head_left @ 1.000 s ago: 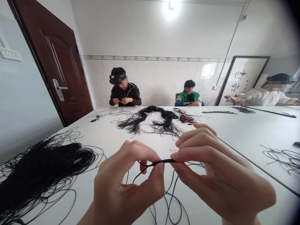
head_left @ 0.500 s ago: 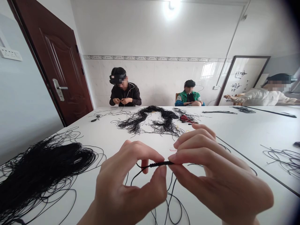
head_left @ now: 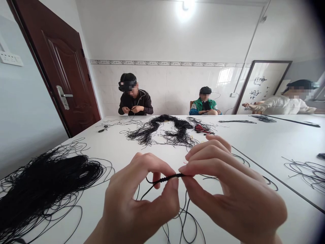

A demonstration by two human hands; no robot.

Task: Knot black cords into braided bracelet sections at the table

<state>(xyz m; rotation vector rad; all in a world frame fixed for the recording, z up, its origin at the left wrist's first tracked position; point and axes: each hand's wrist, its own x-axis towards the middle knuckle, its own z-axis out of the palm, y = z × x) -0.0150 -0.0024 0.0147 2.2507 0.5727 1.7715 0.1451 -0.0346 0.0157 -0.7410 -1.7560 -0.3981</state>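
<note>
A short black braided cord stretches between my two hands above the white table. My left hand pinches its middle between thumb and forefinger. At its right end, the thumb and forefinger of my right hand close on it, their tips almost against the left ones. The other right fingers are loosely curled and raised. Thin loose strands run out of the braid's left end, and more strands hang below the hands in loops onto the table. The part of the braid inside the fingertips is hidden.
A large heap of black cord lies at left. Farther back are a curved black bundle, scissors and red-handled scissors. More strands lie at right. Several people sit beyond the white table.
My right hand has shifted slightly left, closer to the left fingertips. The braid's left part tilts a little lower. Both pinches stay closed on the cord.
</note>
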